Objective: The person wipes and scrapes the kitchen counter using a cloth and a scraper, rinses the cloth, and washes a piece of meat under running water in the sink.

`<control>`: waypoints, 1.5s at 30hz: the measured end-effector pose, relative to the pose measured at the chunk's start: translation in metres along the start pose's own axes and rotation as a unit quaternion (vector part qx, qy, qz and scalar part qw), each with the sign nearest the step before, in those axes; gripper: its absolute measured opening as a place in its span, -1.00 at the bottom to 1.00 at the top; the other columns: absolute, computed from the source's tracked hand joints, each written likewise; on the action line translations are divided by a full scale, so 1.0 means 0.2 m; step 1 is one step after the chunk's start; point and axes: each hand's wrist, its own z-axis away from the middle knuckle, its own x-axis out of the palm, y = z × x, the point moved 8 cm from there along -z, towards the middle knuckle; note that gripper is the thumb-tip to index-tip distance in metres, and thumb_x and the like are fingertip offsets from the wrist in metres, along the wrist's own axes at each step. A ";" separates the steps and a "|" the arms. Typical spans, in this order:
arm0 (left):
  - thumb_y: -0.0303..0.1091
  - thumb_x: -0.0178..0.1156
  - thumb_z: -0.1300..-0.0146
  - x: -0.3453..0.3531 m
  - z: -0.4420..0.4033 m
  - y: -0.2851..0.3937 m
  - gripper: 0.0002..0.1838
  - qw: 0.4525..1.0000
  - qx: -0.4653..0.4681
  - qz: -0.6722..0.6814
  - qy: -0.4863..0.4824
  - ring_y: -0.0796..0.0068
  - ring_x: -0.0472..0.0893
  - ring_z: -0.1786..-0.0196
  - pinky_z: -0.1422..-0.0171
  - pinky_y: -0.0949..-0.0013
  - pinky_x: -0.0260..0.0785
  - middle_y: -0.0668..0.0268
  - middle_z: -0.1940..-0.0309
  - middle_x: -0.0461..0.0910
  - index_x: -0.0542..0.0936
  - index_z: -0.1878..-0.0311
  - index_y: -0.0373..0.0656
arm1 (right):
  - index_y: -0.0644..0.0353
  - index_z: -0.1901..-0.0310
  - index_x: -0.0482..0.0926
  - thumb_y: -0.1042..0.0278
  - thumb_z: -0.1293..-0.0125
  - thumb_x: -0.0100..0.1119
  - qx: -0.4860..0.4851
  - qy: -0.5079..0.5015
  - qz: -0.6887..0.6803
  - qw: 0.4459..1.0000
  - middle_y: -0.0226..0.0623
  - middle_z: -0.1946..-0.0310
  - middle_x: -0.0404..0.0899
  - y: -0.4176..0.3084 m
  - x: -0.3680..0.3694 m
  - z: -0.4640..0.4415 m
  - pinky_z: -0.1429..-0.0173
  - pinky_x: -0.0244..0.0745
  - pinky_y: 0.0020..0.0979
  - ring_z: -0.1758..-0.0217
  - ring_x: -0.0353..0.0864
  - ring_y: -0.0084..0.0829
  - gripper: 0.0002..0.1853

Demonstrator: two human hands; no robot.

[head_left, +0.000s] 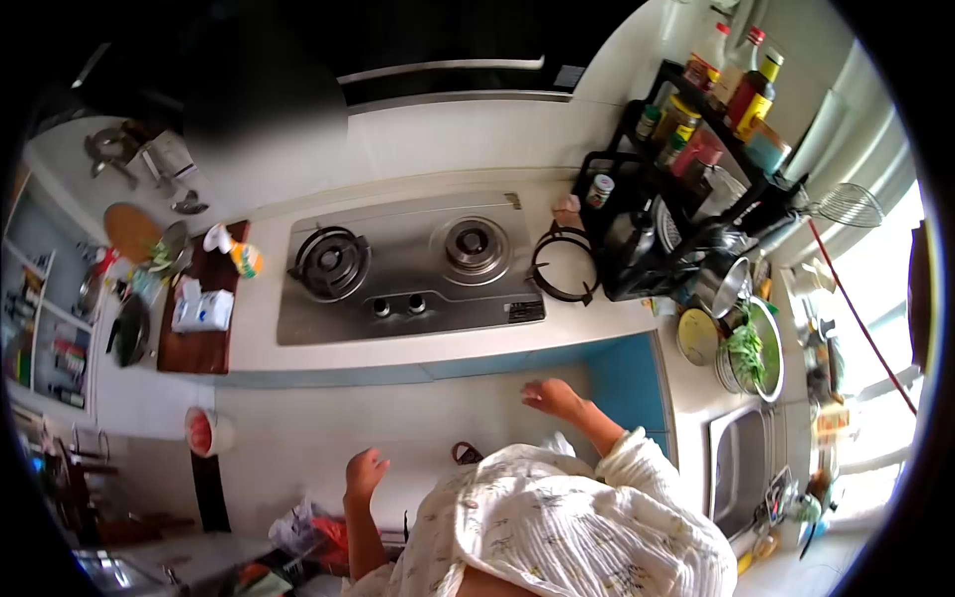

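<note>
My left hand (366,472) is raised over the floor in front of the counter, its fingers loosely apart and nothing in them. To the right, my right hand (553,395) hangs in the air near the blue cabinet, empty, with its fingers spread a little. Neither hand touches anything. Beyond them lies the steel gas stove (398,276) with two burners. A black ring-shaped pan support (564,264) rests on the counter at the stove's right side, off its burner.
On the left, a spray bottle (246,259) and a white wipes pack (202,309) sit by a brown board (189,352). A black rack (637,269) holds bottles and pans. Greens fill a metal bowl (773,348) near the sink (738,468). A bucket (211,434) stands lower left.
</note>
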 end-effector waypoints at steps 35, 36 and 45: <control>-0.38 0.25 -0.20 0.00 -1.43 0.93 -0.79 0.920 0.129 0.236 -0.286 0.45 0.64 0.10 0.00 0.40 0.44 0.24 0.22 0.66 0.59 0.12 -0.24 | 0.08 0.25 0.53 0.14 -0.32 0.14 0.077 0.444 -0.584 0.675 -0.60 0.45 0.47 0.86 -1.59 -0.80 0.24 0.43 -0.54 0.32 0.50 -0.65 -0.80; -0.46 0.21 -0.23 0.02 -1.47 1.05 -0.78 0.872 0.136 0.336 -0.328 0.54 0.60 0.07 -0.06 0.44 0.42 0.30 0.20 0.65 0.57 0.06 -0.25 | 0.10 0.17 0.49 0.17 -0.34 0.12 0.040 0.426 -0.615 0.663 -0.53 0.29 0.50 0.65 -1.58 -0.66 0.12 0.49 -0.50 0.19 0.52 -0.63 -0.80; -0.48 0.22 -0.17 0.26 -1.11 2.38 -0.26 0.651 0.256 0.441 -0.562 0.37 0.33 -0.25 -0.28 0.32 0.26 0.22 -0.31 0.20 0.12 -0.40 -0.13 | 0.21 -0.01 0.39 0.30 -0.34 0.11 0.024 0.551 -0.651 0.521 -0.33 0.05 0.53 -0.01 -0.85 0.36 -0.09 0.50 -0.45 0.01 0.57 -0.50 -0.72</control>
